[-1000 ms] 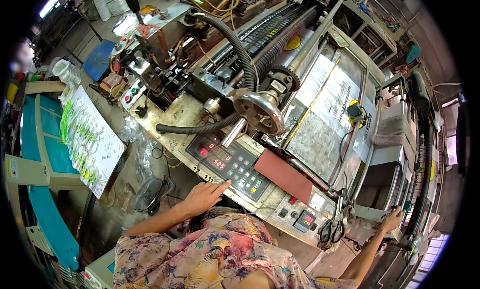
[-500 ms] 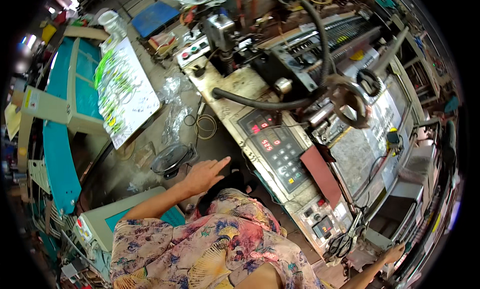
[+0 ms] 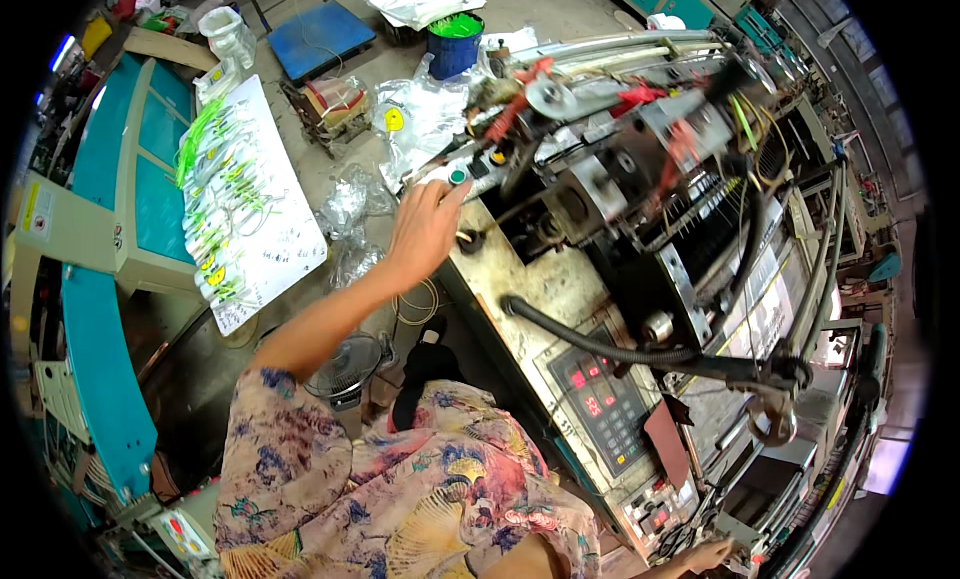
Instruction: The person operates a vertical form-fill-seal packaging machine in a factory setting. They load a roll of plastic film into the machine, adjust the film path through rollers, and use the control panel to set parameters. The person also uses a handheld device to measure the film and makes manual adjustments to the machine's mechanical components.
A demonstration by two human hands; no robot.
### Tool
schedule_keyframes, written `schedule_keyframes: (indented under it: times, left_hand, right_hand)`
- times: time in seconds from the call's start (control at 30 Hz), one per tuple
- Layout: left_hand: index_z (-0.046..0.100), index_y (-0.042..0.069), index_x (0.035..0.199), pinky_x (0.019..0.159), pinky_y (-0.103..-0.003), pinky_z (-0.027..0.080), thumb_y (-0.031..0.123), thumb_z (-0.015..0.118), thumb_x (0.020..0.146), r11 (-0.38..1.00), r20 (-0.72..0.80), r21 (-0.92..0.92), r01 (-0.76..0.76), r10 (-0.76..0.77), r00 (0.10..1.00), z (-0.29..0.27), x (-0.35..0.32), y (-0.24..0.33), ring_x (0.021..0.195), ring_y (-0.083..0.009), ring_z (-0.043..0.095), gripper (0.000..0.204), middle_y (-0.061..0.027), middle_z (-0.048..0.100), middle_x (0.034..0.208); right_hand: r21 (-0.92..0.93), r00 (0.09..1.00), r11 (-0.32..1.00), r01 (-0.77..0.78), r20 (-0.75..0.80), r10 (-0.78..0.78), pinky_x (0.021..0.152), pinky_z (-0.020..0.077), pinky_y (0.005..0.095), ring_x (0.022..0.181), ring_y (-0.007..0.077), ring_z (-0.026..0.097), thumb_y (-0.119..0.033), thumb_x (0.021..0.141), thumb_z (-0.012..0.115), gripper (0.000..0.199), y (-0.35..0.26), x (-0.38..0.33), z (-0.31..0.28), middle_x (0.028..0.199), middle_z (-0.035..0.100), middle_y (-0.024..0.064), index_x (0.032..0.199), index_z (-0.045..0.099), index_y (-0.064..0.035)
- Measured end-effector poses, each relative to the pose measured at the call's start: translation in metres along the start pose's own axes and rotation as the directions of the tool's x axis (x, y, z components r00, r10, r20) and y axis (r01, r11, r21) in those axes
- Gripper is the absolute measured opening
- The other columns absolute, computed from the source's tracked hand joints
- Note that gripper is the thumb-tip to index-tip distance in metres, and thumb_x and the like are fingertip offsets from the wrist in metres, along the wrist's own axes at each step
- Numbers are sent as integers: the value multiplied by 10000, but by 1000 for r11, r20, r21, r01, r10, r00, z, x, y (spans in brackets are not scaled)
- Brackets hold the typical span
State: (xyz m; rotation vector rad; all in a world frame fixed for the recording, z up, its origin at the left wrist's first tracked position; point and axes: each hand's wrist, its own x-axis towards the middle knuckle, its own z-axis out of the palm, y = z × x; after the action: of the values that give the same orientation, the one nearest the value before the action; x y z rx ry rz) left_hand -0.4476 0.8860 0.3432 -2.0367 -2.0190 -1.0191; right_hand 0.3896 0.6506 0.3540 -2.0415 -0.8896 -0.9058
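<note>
— At the left end of the machine (image 3: 640, 209), where was your left hand (image 3: 425, 229)?

— My arm was stretched out from the floral sleeve (image 3: 300, 459), and the fingers (image 3: 445, 194) were loosely spread, holding nothing. Their tips reached the small button panel (image 3: 470, 169), right by the green button (image 3: 457, 177). Whether a fingertip actually pressed it, I could not tell.

— And the other hand?

— My right hand (image 3: 715, 554) was far off at the lower edge, down by the front of the machine past the control box. Only the back of it showed, so I could not tell if it was closed on anything.

— What lay between the two?

— A grey worktop plate (image 3: 545, 289) on the machine, with a black corrugated hose (image 3: 600, 344) running across it toward the control panel (image 3: 600, 404), whose red digits were lit. A dark red cloth (image 3: 665, 444) lay just beside that panel.

— And on your left?

— A white board (image 3: 250, 209) carrying rows of clear bags with green and yellow print, leaning against a teal cabinet (image 3: 95, 279). Crumpled clear plastic (image 3: 420, 119) sat on the floor near the button panel, with a blue bucket (image 3: 455, 44) behind it holding something bright green. A small fan (image 3: 345, 364) stood on the floor near my elbow.
</note>
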Motion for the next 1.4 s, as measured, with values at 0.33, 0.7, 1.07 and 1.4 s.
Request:
schedule_keyframes:
  times: [0.33, 0.7, 1.07, 1.4]
  left_hand:
    - [668, 60, 702, 774, -429, 385, 163, 558, 807, 896, 265, -50, -441, 437, 859, 71, 87, -108, 878, -292, 511, 184, -116, 601, 908]
    - [617, 155, 748, 743, -392, 364, 203, 600, 807, 725, 139, 13, -688, 680, 720, 88, 111, -141, 785, -233, 550, 79, -37, 610, 863]
    - [670, 157, 896, 774, -391, 422, 227, 632, 767, 673, -120, -204, -710, 703, 701, 89, 139, -129, 855, -273, 608, 152, -40, 649, 821]
    - [622, 139, 599, 703, -416, 398, 205, 639, 710, 716, 586, -416, -561, 683, 437, 79, 160, -143, 610, -272, 596, 130, -95, 589, 578]
  right_hand:
    - [-108, 756, 830, -547, 361, 546, 533, 427, 288, 578, 184, 533, -227, 915, 603, 245, -88, -178, -104, 674, 581, 84, 917, 670, 9]
    - [-330, 231, 490, -807, 586, 776, 431, 359, 264, 484, 140, 472, -216, 901, 579, 226, -64, -303, -138, 605, 513, 43, 898, 657, -4]
    - [-329, 137, 400, -855, 601, 788, 341, 303, 246, 403, 109, 426, -189, 888, 554, 195, -112, -353, -149, 553, 467, 16, 873, 640, -14]
    - [-306, 60, 284, -909, 578, 814, 334, 306, 253, 390, 117, 439, -137, 831, 607, 156, -263, -409, -181, 566, 517, 51, 870, 631, 13]
